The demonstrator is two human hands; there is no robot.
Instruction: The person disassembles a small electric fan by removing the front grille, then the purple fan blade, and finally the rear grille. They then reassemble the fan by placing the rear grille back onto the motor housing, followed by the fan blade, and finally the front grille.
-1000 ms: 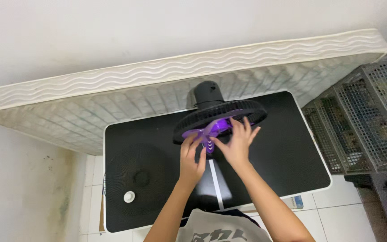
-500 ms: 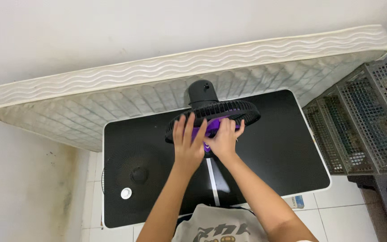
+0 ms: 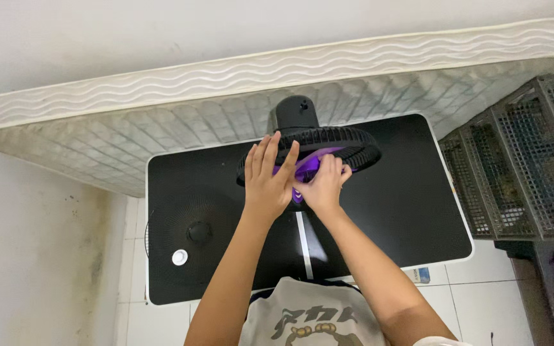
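**Inspector 1:** Fan (image 3: 315,144), black, stands on the far half of the black table (image 3: 405,211), its round rear guard tilted toward the camera and purple blades (image 3: 312,165) showing inside it. Hand positions?

**Inspector 2:** Both forearms reach forward from the bottom edge. The left hand (image 3: 267,182) is laid flat over the left part of the guard, fingers straight and spread, gripping nothing. The right hand (image 3: 322,186) sits just beside it at the centre, fingers curled in toward the purple hub.

**Inspector 1:** Is the right hand closed on anything?

**Inspector 2:** Cannot tell. The fingertips are bunched at the hub, but the knuckles cover whatever is under them.

**Inspector 1:** Other items hidden or unclear?

**Inspector 2:** The fan's base is behind the guard; only the motor housing (image 3: 296,112) shows above it. A loose front grille (image 3: 190,234) lies flat at the table's left, dark on dark and faint, overhanging the left edge slightly. A small white cap (image 3: 179,257) rests on it.

**Inspector 1:** Edges and room?

**Inspector 2:** A mattress (image 3: 226,96) on its side stands against the table's far edge. Wire crates (image 3: 527,166) stand near the right edge. The table's right half and the front strip by the torso are open.
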